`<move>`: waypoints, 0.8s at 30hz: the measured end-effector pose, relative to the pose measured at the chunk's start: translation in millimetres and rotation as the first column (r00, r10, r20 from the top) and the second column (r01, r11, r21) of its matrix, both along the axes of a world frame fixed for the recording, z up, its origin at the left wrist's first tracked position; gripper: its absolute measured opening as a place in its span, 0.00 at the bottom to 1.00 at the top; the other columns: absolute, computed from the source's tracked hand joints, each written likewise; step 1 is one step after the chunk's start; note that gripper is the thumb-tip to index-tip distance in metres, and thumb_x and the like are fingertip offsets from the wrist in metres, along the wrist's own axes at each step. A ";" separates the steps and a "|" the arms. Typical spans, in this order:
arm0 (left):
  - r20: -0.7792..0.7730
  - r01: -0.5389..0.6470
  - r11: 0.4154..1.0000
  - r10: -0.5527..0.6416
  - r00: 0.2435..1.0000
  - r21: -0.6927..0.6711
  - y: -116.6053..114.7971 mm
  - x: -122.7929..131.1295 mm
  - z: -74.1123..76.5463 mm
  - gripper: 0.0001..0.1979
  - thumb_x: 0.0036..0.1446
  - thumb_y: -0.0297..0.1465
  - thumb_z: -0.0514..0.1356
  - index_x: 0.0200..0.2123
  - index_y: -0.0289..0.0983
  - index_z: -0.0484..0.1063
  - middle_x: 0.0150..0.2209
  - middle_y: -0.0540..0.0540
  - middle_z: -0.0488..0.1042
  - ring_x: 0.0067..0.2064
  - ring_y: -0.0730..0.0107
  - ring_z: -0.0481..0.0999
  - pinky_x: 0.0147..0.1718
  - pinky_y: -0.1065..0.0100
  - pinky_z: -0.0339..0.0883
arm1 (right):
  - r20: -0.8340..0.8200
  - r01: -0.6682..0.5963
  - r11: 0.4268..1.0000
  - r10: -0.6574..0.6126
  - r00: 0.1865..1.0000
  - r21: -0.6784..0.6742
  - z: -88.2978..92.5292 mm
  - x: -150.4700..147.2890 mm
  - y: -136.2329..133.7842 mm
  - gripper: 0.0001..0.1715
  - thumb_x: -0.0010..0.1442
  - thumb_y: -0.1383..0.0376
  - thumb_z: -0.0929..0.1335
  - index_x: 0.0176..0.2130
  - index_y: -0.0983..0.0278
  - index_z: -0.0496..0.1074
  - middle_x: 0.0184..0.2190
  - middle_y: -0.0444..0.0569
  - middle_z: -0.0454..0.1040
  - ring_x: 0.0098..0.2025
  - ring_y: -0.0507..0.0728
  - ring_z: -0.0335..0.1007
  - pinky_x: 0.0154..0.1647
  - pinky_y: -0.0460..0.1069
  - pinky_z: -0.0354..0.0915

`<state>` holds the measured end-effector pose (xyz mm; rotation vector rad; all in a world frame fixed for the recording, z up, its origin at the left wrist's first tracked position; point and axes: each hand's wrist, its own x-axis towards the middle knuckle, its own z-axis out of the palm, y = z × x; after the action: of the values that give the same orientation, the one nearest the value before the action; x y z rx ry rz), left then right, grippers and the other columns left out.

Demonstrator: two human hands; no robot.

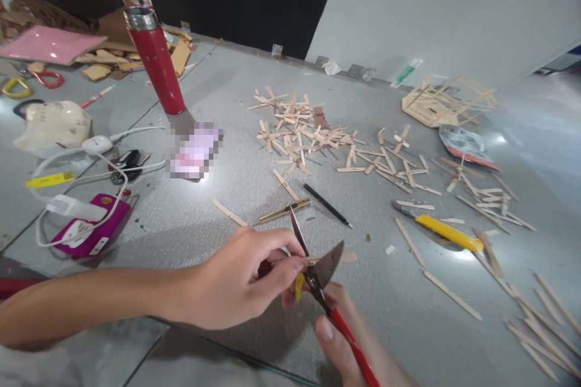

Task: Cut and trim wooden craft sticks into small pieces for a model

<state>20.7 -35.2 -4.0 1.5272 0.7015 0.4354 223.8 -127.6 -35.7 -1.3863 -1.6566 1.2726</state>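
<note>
- Pinching a stick (349,257) in my left hand (231,284), thumb and fingers nearly closed on it, low in the middle of my view.
- My right hand (336,344) grips scissors (313,280) by the red handle, thumb beside it; how the other fingers wrap I cannot tell.
- The blades stand wide apart; the stick runs across them and passes behind the broad blade, its rounded end poking out on the right.
- A bit of yellow (299,286) shows beside the pivot, and I cannot tell what it belongs to.
- Just beyond the blades, a gold strip (280,212) and a black pen (327,205) lie on the grey surface (172,217), near each other.
- To the right lies a yellow cutter (447,232), with loose sticks (452,295) around it.
- Farther off, a heap of sticks (313,133), many crossed over one another, spreads across the middle.
- Behind it on the right stands a stick frame (429,107), with a bag (465,148) just in front.
- On the left, a red flask (157,63) stands upright, metal mouth showing, behind a phone (197,151) whose screen is blurred.
- Nearer me on that side are keys (131,160) and a purple box (113,221) with a white plug (75,207).
</note>
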 end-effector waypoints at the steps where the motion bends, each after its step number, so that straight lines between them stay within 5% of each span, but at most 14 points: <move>1: 0.000 0.000 1.000 0.000 1.000 0.002 -0.2 -0.1 -0.3 0.12 0.72 0.35 0.53 0.39 0.34 0.70 0.31 0.44 0.80 0.26 0.77 0.72 0.22 0.77 0.58 | 0.001 -0.017 1.000 0.017 1.000 0.004 0.4 0.6 1.0 0.28 0.70 0.44 0.62 0.51 0.61 0.75 0.42 0.54 0.78 0.46 0.64 0.74 0.48 0.58 0.72; 10: 0.001 -0.026 0.997 0.026 1.000 0.066 -2.2 -0.7 -4.0 0.13 0.72 0.37 0.52 0.38 0.35 0.70 0.29 0.46 0.79 0.25 0.75 0.73 0.22 0.75 0.60 | 0.045 0.022 0.997 -0.025 0.999 0.075 -1.5 -0.9 1.0 0.26 0.69 0.44 0.63 0.43 0.62 0.76 0.41 0.55 0.78 0.44 0.63 0.75 0.47 0.57 0.73; 18: 0.009 -0.023 0.992 0.022 1.000 0.123 -1.7 -0.5 -1.6 0.12 0.71 0.34 0.53 0.35 0.35 0.68 0.23 0.53 0.74 0.18 0.82 0.59 0.19 0.76 0.54 | 0.052 0.073 0.996 -0.075 0.996 0.043 15.4 -17.3 12.3 0.31 0.70 0.42 0.58 0.37 0.61 0.75 0.27 0.49 0.72 0.27 0.57 0.68 0.30 0.52 0.69; 24: 0.032 -0.036 0.983 0.031 0.999 0.178 -3.2 -0.3 -2.1 0.09 0.71 0.30 0.53 0.35 0.36 0.67 0.24 0.53 0.76 0.21 0.81 0.67 0.22 0.77 0.58 | 0.125 0.145 0.989 -0.148 0.981 0.033 11.2 -16.8 5.3 0.32 0.70 0.42 0.59 0.34 0.61 0.75 0.28 0.50 0.73 0.31 0.59 0.71 0.32 0.53 0.70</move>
<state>20.4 -38.4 -6.1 1.6758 0.6805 0.5575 206.9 -122.3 -24.5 -1.5722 -1.6138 1.0981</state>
